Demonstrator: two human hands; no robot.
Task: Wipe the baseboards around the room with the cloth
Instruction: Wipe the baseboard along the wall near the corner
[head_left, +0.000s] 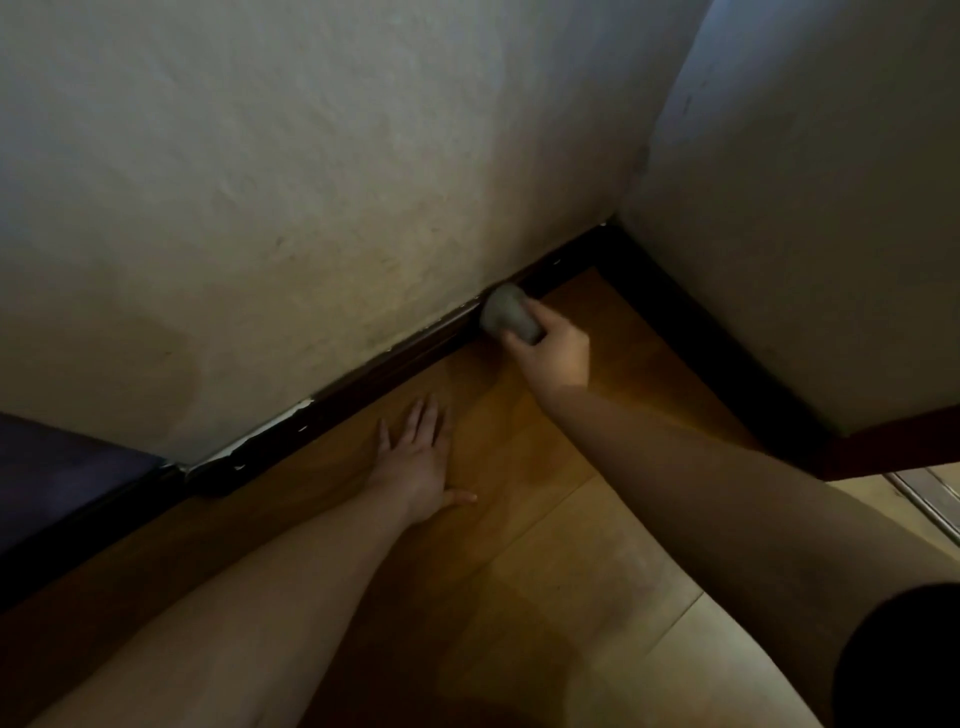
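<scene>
Grey cloth (508, 313), bunched into a wad, presses against the dark baseboard (363, 371) near the room's corner, gripped by the right hand (553, 348) with fingers curled round it. Left hand (418, 462) lies flat on the wooden floor (519, 519), fingers straight and spread, close to the baseboard. Chipped white paint shows along the baseboard's top edge below the pale wall (285, 182).

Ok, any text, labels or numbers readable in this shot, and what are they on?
None. The wall, the dark baseboard, the wood floor and the grey cloth in the right hand show no print. The left hand lies flat on the floor.
</scene>
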